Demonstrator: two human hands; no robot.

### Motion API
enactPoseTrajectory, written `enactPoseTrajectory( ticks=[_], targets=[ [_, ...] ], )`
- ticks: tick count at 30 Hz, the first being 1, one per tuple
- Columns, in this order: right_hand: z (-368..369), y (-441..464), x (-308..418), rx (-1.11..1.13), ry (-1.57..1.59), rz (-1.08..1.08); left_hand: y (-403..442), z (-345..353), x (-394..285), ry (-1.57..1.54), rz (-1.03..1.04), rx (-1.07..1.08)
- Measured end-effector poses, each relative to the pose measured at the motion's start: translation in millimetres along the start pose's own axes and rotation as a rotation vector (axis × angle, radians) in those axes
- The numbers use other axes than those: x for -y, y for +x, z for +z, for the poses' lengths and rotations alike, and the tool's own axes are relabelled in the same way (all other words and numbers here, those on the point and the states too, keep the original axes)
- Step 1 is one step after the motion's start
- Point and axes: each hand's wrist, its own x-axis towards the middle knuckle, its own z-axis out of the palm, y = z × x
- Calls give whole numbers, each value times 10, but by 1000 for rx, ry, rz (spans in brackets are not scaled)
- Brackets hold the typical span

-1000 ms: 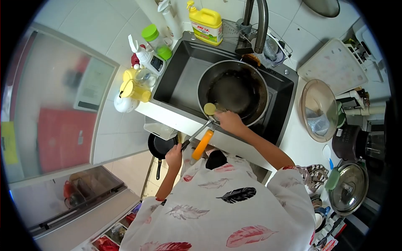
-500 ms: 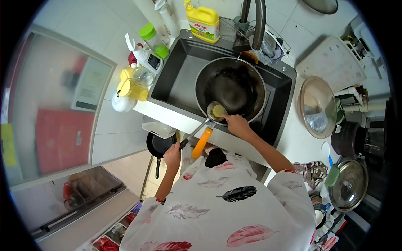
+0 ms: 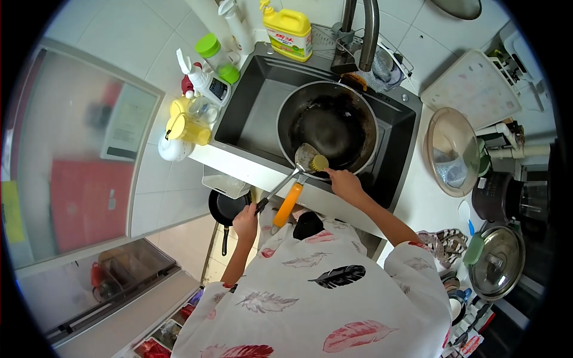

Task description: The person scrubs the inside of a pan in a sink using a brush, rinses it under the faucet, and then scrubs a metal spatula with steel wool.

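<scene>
My left hand [image 3: 245, 221] is wrapped round the black handle of a metal ladle [image 3: 304, 156]. The ladle's head lies over the near rim of a large dark wok [image 3: 328, 122] that stands in the sink. A small round yellow-green scrubbing brush [image 3: 320, 163] is gripped in my right hand [image 3: 346, 185], at the right edge of the ladle's head. The wok's orange handle [image 3: 287, 204] sticks out over the counter edge towards me. Dark patches mark the inside of the wok.
Around the grey sink [image 3: 250, 89] stand a yellow detergent bottle [image 3: 288, 34], a white pump bottle [image 3: 209, 83] and a faucet [image 3: 370, 36]. On the right counter are a beige basin [image 3: 439, 128] and a glass lid [image 3: 498, 262]. A black frying pan [image 3: 225, 209] is low at left.
The brush and my right hand have shifted a little to the right, from inside the ladle's head to its right edge. My left hand stays in place.
</scene>
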Motion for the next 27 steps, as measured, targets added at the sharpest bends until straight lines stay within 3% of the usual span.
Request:
enactPoseTrajectory(
  ticks=[4,11,20,27],
  targets=[
    [97,187,-165,-70,-91,35,2,-37,-23,-38,-8,-5],
    [156,568,-128,-192,93,-99,32,-37,-5,-1,-9,17],
    [-76,-20,-86,-10,22,36,2,-34,-13,-44,-20,26],
    [98,540,-106,-218,52,-57,93,-90,46,7,32,44]
  ],
)
